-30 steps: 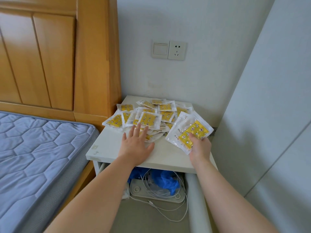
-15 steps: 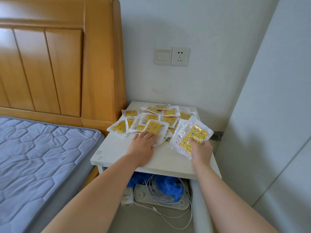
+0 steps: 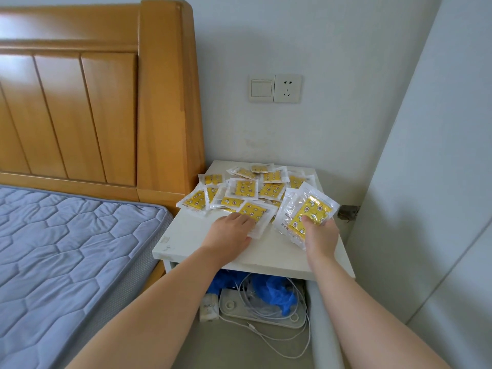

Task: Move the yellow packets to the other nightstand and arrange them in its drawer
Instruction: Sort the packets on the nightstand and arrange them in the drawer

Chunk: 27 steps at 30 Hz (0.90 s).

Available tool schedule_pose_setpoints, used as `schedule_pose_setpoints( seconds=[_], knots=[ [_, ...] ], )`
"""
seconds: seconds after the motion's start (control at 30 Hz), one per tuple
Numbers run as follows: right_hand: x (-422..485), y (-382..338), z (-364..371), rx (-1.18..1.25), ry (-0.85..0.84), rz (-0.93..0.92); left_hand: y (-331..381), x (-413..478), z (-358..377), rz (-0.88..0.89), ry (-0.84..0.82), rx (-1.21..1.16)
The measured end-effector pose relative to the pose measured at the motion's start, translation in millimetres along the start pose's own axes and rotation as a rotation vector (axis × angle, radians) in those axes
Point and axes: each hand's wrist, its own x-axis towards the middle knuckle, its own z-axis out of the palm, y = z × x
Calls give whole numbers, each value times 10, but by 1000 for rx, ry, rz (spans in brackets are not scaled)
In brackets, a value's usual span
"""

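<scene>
Several yellow packets in clear wrappers [image 3: 247, 189] lie scattered over the far half of a white nightstand [image 3: 186, 235]. My left hand [image 3: 231, 231] lies on the nearest loose packet [image 3: 255, 213], its fingers curled over the packet's near edge. My right hand [image 3: 320, 234] grips a small stack of yellow packets [image 3: 306, 211], thumb on top, held just above the nightstand's right side.
A wooden headboard [image 3: 165, 102] and a blue quilted mattress [image 3: 66, 249] stand to the left. The wall with a switch and socket [image 3: 275, 88] is behind, a white panel [image 3: 426, 182] on the right. Under the nightstand lie blue plastic [image 3: 274, 291], white cables and a white tray.
My left hand moved forward from flat on the table and curled onto the nearest loose packet. My right hand kept its stack, almost still. The camera drew back a little.
</scene>
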Motion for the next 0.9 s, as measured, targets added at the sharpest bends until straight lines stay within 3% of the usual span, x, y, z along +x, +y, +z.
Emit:
schedule_pose_setpoints(
  seconds=[0.2, 0.4, 0.57, 0.77, 0.9],
  knots=[
    [8, 0, 14, -20, -6, -11, 41, 103, -22, -5, -79, 154],
    [-12, -102, -39, -9, -74, 143, 177, 85, -270, -252, 129, -108],
    [-218, -256, -353, 484, -116, 510, 294, 4, -570, -589, 262, -403],
    [-812, -463, -779, 529, -245, 587, 580, -261, -937, -709, 257, -671],
    [-1257, -518, -963, 421, -200, 658, 886, -635, -1132, -631, 279, -592]
  ],
)
